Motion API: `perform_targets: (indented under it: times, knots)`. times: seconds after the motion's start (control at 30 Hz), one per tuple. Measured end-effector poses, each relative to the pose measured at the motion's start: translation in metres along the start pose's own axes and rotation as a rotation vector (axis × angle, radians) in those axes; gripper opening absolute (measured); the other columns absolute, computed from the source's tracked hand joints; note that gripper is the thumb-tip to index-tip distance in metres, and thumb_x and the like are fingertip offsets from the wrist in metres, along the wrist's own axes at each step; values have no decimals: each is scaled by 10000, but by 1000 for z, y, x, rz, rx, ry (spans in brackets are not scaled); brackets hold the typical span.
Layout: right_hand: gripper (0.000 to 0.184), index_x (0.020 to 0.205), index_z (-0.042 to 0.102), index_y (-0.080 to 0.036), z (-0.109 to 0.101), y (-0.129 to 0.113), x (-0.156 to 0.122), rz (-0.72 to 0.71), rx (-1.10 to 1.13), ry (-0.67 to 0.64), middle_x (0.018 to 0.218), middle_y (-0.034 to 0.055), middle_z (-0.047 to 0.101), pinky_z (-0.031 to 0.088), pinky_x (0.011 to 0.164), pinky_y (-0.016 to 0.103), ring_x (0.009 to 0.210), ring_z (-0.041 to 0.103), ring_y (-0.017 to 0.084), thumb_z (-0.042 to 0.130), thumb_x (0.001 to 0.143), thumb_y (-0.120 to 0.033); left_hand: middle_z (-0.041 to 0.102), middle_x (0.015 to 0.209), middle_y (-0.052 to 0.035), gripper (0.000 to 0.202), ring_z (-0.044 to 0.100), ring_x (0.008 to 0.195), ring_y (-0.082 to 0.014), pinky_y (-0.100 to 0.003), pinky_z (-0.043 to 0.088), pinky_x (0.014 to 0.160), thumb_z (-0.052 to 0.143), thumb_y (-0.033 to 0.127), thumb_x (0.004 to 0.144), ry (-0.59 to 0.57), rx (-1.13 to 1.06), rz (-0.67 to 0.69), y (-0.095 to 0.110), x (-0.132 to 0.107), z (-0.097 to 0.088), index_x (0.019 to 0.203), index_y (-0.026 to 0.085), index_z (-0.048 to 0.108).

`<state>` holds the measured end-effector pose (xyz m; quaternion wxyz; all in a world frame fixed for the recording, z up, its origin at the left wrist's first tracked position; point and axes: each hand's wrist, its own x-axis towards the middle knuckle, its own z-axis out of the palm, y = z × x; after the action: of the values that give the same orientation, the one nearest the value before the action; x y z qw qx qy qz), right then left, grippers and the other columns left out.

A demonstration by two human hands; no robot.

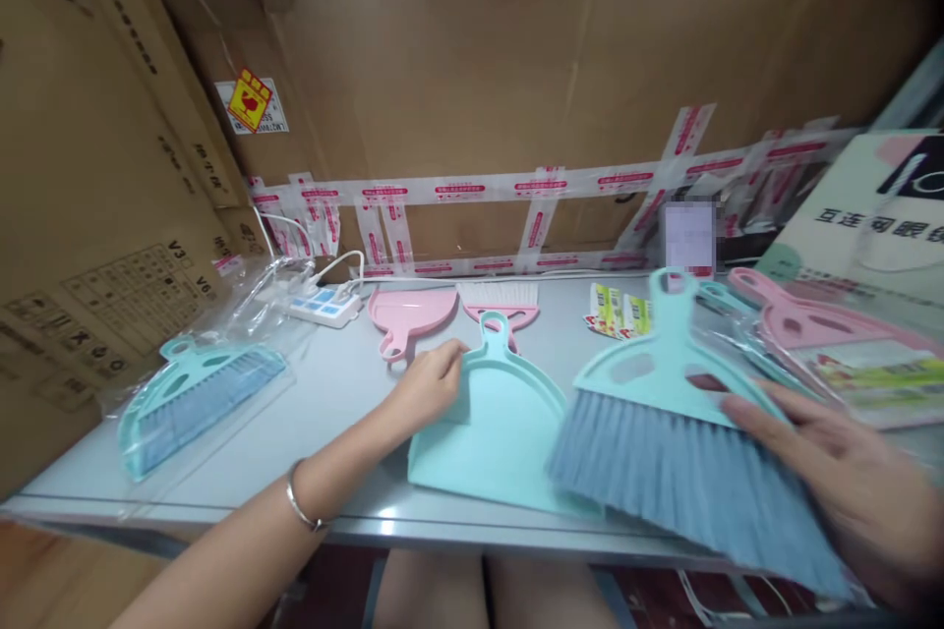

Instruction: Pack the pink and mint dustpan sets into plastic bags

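Observation:
A mint-green dustpan (494,432) lies near the table's front edge, its handle pointing away from me. My left hand (435,378) is closed on its left rim beside the handle, fingertips partly hidden. With my right hand (833,462) I hold a mint-green hand brush (664,364) by its right side, thumb on the front. Its blue-grey bristles point down and overlap the dustpan's right side in view; whether they touch, I cannot tell. Behind the dustpan are a small pink dustpan (413,310) and a pink brush (500,303) with white bristles.
A bagged mint brush (203,403) lies at left, near a white power strip (324,305). Labels (619,310) and a packaged pink set (848,344) lie at right. Large cardboard boxes (472,69) wall off the back and left of the table (324,432).

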<state>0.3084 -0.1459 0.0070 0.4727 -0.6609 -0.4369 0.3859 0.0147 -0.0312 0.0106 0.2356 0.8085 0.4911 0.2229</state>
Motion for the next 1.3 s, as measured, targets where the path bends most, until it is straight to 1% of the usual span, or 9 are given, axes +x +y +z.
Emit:
perform_targets:
  times: [0.1,0.23,0.4,0.57,0.67,0.9,1.0,1.13,1.3]
  knots:
    - [426,908,663,-297,37,-21,12,127,160,-157,946,47,697,549,696,356,895,648,288,692,608,-599,674,945,-70,268,603,900,-213,-336,434,803,329,174,874,4,37,6,1,-2,3,904,179,595]
    - [471,919,587,-216,72,-27,22,41,95,-379,851,36,655,498,665,300,796,624,214,655,666,-607,637,845,-69,215,579,828,-202,-322,425,760,389,204,858,18,123,29,2,-6,1,804,171,595]
    - [461,880,471,-201,89,-27,30,-85,-98,-503,692,-14,550,416,561,253,634,542,147,537,744,-637,556,606,-1,206,513,594,-150,-262,353,585,453,248,833,-26,141,39,-1,-5,-6,680,176,570]
    - [328,995,394,-228,95,-40,33,-297,-501,-494,563,-65,485,324,514,248,521,473,149,448,843,-513,530,556,15,210,487,549,-127,-232,301,514,474,260,819,-68,112,-23,-3,-2,-12,648,170,557]
    - [256,969,439,-216,100,-46,35,-463,-729,-436,589,-27,532,325,548,261,563,521,174,425,872,-453,531,561,15,211,490,553,-127,-230,302,509,472,263,826,-82,117,-18,-4,-2,-14,655,168,550]
    - [224,857,541,-212,106,-51,44,-602,-1182,-331,706,60,651,236,508,273,653,614,241,383,911,-362,540,599,12,183,502,582,-138,-241,312,537,469,252,840,-122,137,49,-6,-2,-14,684,176,528]
    - [246,884,543,-208,107,-53,52,-623,-1177,-340,793,64,671,262,516,271,704,623,241,400,906,-407,545,618,10,187,503,596,-139,-243,317,552,459,250,850,-128,136,54,-4,-2,-13,685,179,511]
    - [307,973,535,-200,109,-45,64,-616,-989,-365,891,65,669,337,564,279,749,615,224,424,884,-473,530,624,15,199,475,587,-132,-243,322,556,432,256,871,-134,122,69,-2,-3,-12,699,182,500]
    - [365,894,582,-198,112,-31,68,-583,-862,-481,924,73,677,387,666,292,813,623,215,294,947,-415,519,659,14,247,478,606,-138,-256,327,581,361,309,909,-151,127,62,3,-3,-8,714,193,458]
